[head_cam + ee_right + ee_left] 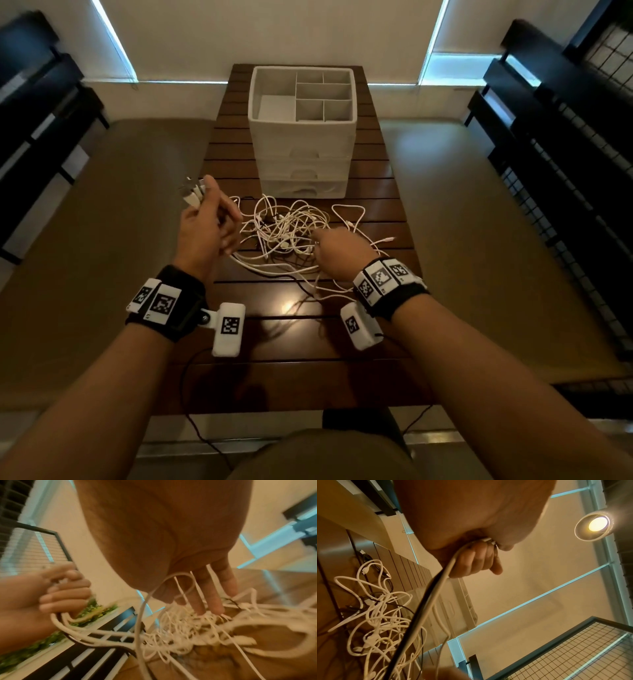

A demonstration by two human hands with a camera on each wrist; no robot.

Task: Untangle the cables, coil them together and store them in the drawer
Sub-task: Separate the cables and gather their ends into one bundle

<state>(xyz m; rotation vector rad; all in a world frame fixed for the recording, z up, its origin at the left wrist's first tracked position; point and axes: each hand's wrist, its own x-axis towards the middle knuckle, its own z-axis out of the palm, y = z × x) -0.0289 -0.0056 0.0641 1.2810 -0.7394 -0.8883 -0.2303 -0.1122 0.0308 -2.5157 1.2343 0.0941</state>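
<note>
Head view: tangled cables (287,229) lie mid-table, at 12 o'clock from me, strands running toward 9 o'clock into my left hand (205,222), which grips several plug ends. My right hand (337,253), fingers straight, touches the heap's 3 o'clock edge and is nearer it. Drawer unit (303,161) stands beyond at 12 o'clock on the slatted table (383,212); benches flank both sides.

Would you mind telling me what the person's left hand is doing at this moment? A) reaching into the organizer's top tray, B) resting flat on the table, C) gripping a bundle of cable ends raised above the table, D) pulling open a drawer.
C: the left hand is curled round several cable ends lifted clear of the table, their lengths trailing down to the tangle in front of the closed drawer unit.
</note>
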